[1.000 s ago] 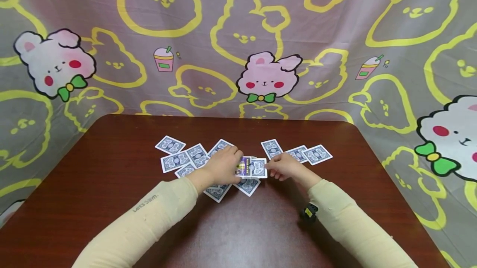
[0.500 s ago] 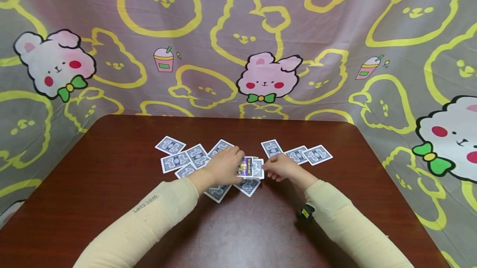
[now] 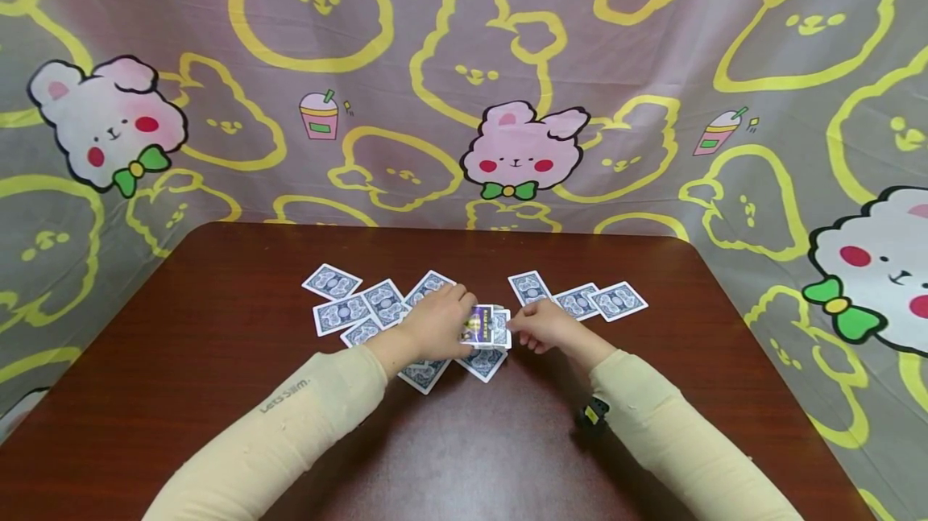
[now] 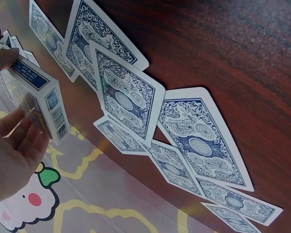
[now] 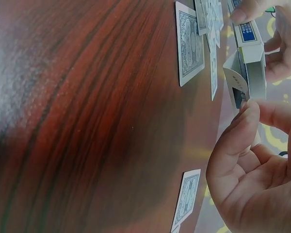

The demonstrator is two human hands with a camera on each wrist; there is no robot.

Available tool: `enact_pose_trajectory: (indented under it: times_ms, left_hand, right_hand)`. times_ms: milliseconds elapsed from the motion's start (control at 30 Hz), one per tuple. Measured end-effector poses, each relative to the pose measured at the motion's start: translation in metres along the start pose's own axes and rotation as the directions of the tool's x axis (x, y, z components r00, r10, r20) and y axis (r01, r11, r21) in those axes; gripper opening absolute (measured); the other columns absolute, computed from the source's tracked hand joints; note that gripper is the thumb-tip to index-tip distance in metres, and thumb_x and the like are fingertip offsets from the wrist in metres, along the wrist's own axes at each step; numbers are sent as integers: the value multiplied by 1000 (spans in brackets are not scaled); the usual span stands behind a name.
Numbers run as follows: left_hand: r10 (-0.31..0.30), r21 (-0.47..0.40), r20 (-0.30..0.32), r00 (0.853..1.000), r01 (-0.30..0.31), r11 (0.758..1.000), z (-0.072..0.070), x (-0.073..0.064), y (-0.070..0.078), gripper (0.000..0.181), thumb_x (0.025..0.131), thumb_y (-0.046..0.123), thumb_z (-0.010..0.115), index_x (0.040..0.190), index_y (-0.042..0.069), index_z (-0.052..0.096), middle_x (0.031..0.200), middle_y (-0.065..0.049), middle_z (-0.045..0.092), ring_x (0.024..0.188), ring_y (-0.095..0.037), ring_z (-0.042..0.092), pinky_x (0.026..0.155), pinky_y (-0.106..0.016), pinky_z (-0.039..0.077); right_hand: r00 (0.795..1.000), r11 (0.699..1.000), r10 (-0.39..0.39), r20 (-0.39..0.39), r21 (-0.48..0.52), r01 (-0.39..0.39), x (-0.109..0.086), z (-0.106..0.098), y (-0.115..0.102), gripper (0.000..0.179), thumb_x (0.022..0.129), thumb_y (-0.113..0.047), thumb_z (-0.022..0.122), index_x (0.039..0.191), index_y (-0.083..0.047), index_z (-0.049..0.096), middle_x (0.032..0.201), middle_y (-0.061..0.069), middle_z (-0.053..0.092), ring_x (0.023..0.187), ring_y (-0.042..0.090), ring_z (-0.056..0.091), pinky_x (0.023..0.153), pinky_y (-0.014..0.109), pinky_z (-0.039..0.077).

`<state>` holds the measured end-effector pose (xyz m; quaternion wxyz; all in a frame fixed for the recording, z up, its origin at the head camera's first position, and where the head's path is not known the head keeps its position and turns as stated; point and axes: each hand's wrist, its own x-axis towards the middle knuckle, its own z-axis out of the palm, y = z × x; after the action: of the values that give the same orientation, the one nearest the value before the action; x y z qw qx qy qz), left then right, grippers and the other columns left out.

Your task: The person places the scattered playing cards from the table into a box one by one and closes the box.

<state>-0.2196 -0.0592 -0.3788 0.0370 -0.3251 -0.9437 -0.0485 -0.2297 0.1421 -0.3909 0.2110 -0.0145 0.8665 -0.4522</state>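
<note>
My left hand [image 3: 437, 321] grips a small playing-card box [image 3: 476, 324] with a purple and yellow front, thumb on one narrow side and fingers on the other in the left wrist view. From the box's right end sticks a blue-backed playing card [image 3: 500, 329], partly inside. My right hand [image 3: 548, 326] pinches the outer edge of that card between thumb and index finger, the other fingers curled. In the right wrist view the box's open end [image 5: 257, 77] and a raised flap face my right hand. How many cards are inside is hidden.
Several blue-backed cards [image 3: 341, 315] lie face down, some overlapping, left of and under the hands. More cards [image 3: 618, 300] lie at the right. The brown table [image 3: 493, 456] ends at a patterned cloth [image 3: 406, 38] behind.
My right hand has moved slightly left, and the card has slid further into the box, with less of it showing. The left hand and the loose cards stay nearly where they were.
</note>
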Motion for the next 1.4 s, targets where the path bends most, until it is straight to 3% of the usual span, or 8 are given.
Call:
enact_pose_trajectory:
  times_ms: [500,967,1400]
  left_hand:
    - [13,9,-14,1000,-12,1000,-1,0,2,54,64,35,78,104,5,57,95,-5,56,91,-21,52,86,-35,45]
    - [14,11,-2,1000,-14,1000,-3,2,4,55,65,35,78,106,4,57,95,-5,55,90,-19,50,84,-34,45]
    - [19,20,12,1000,-19,1000,-2,1,4,56,66,36,78,106,4,57,95,-5,56,89,-20,50,83,-34,45]
  right_hand:
    - [1000,1000,8,-23,-28,-9,4,6,2,20,85,-19,61,70,-8,54,57,-2,49,49,8,45,44,20,42]
    - [1000,999,16,10,-46,-16,5,8,0,30,88,-30,59,68,-10,52,56,-2,49,50,10,46,45,21,42]
    - [999,998,11,31,-57,-9,6,10,3,28,89,-28,57,69,-8,54,56,-2,49,50,10,46,45,21,42]
